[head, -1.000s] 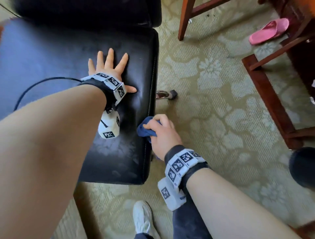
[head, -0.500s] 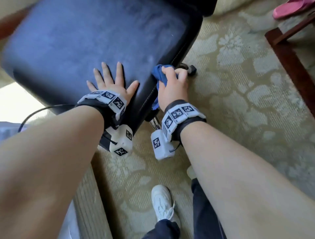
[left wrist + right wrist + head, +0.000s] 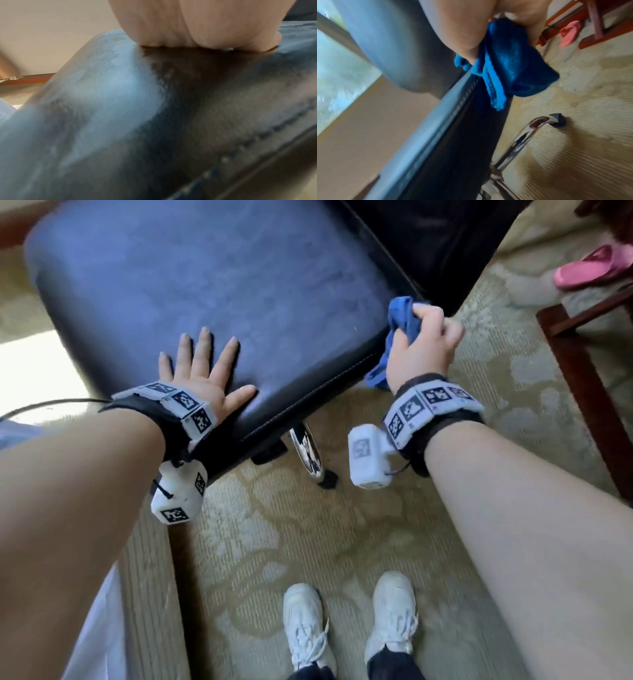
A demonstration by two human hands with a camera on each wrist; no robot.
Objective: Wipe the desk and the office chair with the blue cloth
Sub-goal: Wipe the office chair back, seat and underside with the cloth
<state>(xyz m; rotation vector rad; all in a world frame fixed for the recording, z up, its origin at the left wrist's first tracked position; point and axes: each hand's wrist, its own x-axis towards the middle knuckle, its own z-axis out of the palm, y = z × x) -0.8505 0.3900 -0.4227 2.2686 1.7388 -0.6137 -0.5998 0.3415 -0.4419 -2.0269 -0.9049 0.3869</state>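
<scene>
The office chair's black leather seat (image 3: pixel 219 285) fills the upper head view, its backrest (image 3: pixel 431 237) at the upper right. My left hand (image 3: pixel 202 368) lies flat on the seat near its front edge, fingers spread; in the left wrist view the palm (image 3: pixel 188 27) presses on the leather (image 3: pixel 188 108). My right hand (image 3: pixel 424 340) grips the bunched blue cloth (image 3: pixel 402 313) at the seat's right corner, by the backrest. The cloth (image 3: pixel 510 65) hangs down beside the seat's side edge (image 3: pixel 453 115) in the right wrist view.
A chrome chair leg (image 3: pixel 306 450) with a black foot (image 3: pixel 557 120) stands on the patterned carpet (image 3: pixel 274 542). My white shoes (image 3: pixel 305 625) are below. A pink slipper (image 3: pixel 589 268) and dark wooden furniture frame (image 3: pixel 582 392) lie to the right.
The seat has turned, so the backrest now shows at the upper right. My right hand with the cloth has moved right along the seat's edge to the corner. The left hand stays flat.
</scene>
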